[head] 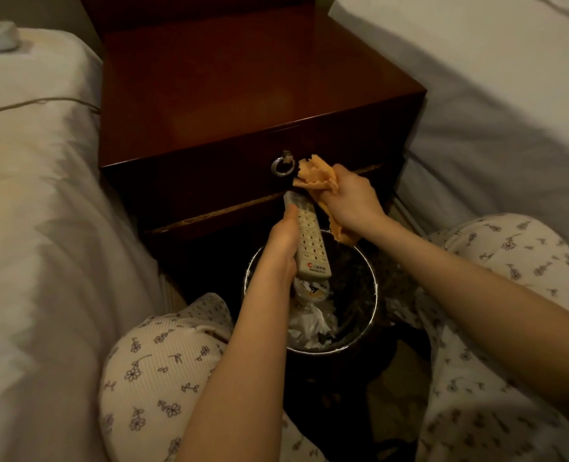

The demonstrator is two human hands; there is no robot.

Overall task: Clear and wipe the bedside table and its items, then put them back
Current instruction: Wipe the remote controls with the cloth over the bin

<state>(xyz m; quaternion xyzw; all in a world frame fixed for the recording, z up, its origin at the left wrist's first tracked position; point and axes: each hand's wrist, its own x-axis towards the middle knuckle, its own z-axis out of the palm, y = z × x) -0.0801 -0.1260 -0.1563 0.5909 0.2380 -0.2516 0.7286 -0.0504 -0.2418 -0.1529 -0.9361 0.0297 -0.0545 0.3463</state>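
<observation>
Head view. Left hand (281,241) grips pale grey rectangular plastic remote control (306,236) over round black waste bin (360,285), long axis running away from the person toward dark red-brown wooden bedside table (243,88). Right hand (350,198) clutches crumpled orange cloth (320,176) just beside remote's far end.

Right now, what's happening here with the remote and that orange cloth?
A person sits facing the bedside table. Their left hand holds a white remote control above a trash bin with crumpled rubbish in it. Their right hand grips an orange cloth just beside the remote's top end, near the drawer's ring pull. It looks like the remote is being wiped.
</observation>
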